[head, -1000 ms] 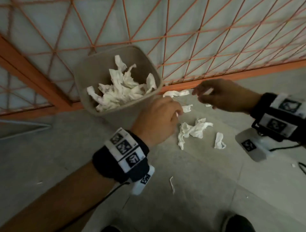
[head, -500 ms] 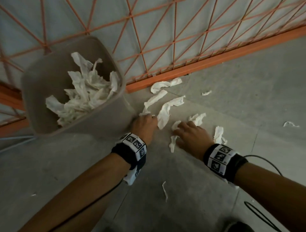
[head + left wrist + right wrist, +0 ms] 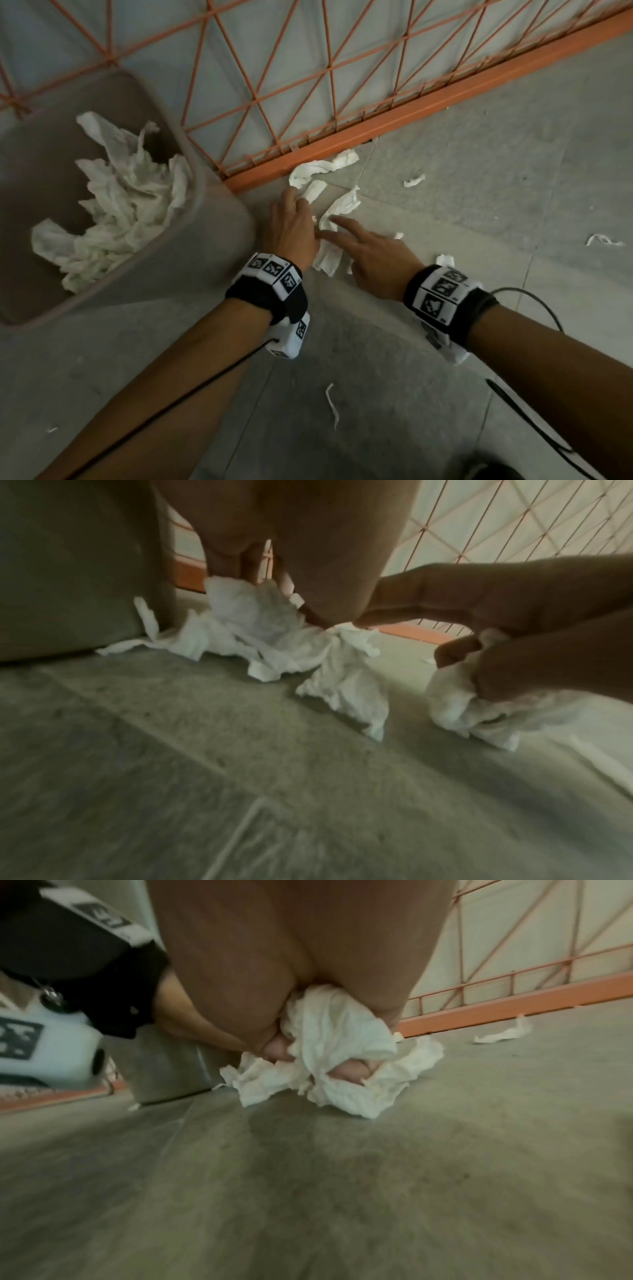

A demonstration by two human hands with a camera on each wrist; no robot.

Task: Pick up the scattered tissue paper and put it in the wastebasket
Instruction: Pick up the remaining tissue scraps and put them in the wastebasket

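The beige wastebasket [image 3: 219,219] stands at the left, partly filled with crumpled tissue [image 3: 126,202]. White tissue paper strips [image 3: 322,168] lie on the grey floor by the orange rail. My left hand [image 3: 296,212] reaches onto one strip [image 3: 313,190]; in the left wrist view its fingers [image 3: 246,564] and thumb close round a tissue clump [image 3: 253,610]. My right hand [image 3: 346,233] is just to its right and grips a wad of tissue [image 3: 335,1031] in its curled fingers, with two fingers stretched toward another piece [image 3: 342,205].
An orange wire fence [image 3: 376,68] with a floor rail [image 3: 411,113] runs behind the pieces. Small scraps lie further off [image 3: 414,180], [image 3: 603,240], [image 3: 332,404]. A black cable [image 3: 534,421] trails from my right wrist across the floor.
Both hands have dropped to the floor beside the basket. The right hand has gathered the crumpled piece into its grip and slid toward the left hand, which has reached forward.
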